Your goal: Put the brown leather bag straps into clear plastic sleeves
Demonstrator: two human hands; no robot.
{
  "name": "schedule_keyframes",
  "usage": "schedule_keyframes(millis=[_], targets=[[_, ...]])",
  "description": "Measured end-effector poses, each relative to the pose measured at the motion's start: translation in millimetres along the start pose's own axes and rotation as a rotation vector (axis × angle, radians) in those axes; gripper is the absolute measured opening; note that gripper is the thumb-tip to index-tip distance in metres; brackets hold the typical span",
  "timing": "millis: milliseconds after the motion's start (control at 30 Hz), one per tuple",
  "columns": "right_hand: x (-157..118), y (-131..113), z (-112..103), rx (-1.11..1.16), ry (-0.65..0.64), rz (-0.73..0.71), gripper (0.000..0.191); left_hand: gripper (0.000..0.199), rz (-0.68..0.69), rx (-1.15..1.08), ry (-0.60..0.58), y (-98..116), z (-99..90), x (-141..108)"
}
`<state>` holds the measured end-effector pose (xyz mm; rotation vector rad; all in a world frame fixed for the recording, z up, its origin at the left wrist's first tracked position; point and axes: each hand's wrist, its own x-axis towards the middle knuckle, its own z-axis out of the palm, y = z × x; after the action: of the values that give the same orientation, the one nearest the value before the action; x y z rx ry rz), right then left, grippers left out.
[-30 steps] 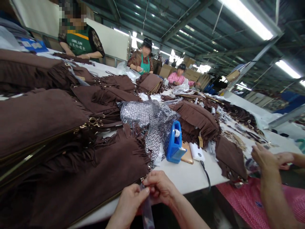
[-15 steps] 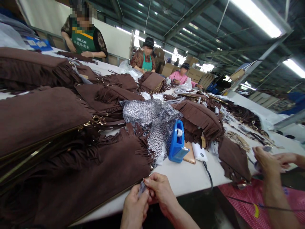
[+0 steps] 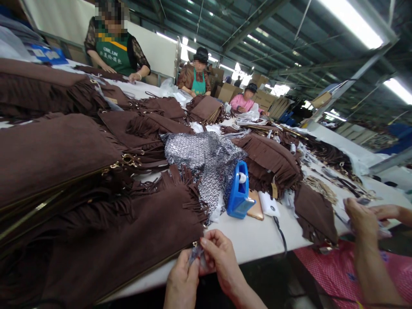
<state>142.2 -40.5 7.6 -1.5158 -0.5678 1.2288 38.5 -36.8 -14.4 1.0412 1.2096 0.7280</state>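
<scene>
At the table's near edge, my left hand (image 3: pixel 183 274) is closed on a small piece of clear plastic wrap (image 3: pixel 195 254) around a metal fitting. My right hand (image 3: pixel 220 253) pinches beside it, thumb and forefinger at the top of the same wrapped fitting. Both hands touch the corner of a dark brown fringed bag (image 3: pixel 135 236) lying on the table. Fringes and a zipper edge run along this bag. What lies between the fingers is small and partly hidden.
A blue tape dispenser (image 3: pixel 238 193), a gold phone (image 3: pixel 255 206) and a white power bank (image 3: pixel 269 204) with a black cable lie ahead. Patterned wrap (image 3: pixel 206 154) and stacked brown bags (image 3: pixel 54 150) surround them. A co-worker's hands (image 3: pixel 363 216) work at right; other people sit opposite.
My right hand has lifted slightly and its fingers have shifted at the wrapped fitting, which shows more now. The person at the upper left has moved an arm to the right.
</scene>
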Motion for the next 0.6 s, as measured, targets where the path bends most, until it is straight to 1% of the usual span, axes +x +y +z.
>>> schedule_keyframes(millis=[33,100,200,233,267,367,433,500,600], targets=[[-2,1,-1,-0.021,0.003,-0.038,0.033,0.026,0.039,0.045,0.011,-2,0.2,-1],[-5,3,-2,-0.062,-0.029,-0.07,0.029,0.026,0.077,0.115,0.023,-6,-0.1,-4],[-11,7,-4,-0.085,-0.107,-0.068,0.023,0.026,0.078,0.156,0.049,-10,-1.1,-7],[-14,8,-5,-0.116,-0.12,-0.097,0.02,0.026,0.081,0.155,0.059,-10,-1.2,-9],[-16,9,-6,-0.178,-0.118,-0.158,0.018,0.025,0.088,0.154,0.07,-11,-1.3,-10],[-24,7,-8,-0.513,-0.093,-0.454,0.012,0.024,0.126,0.175,0.103,-13,-0.9,-13],[-27,5,-9,-0.693,-0.094,-0.604,0.011,0.024,0.166,0.195,0.121,-15,-0.4,-14],[-29,3,-9,-0.773,-0.108,-0.665,0.01,0.025,0.198,0.219,0.133,-17,0.1,-15],[-27,1,-10,-0.857,-0.125,-0.763,0.011,0.027,0.213,0.244,0.119,-20,0.2,-14]])
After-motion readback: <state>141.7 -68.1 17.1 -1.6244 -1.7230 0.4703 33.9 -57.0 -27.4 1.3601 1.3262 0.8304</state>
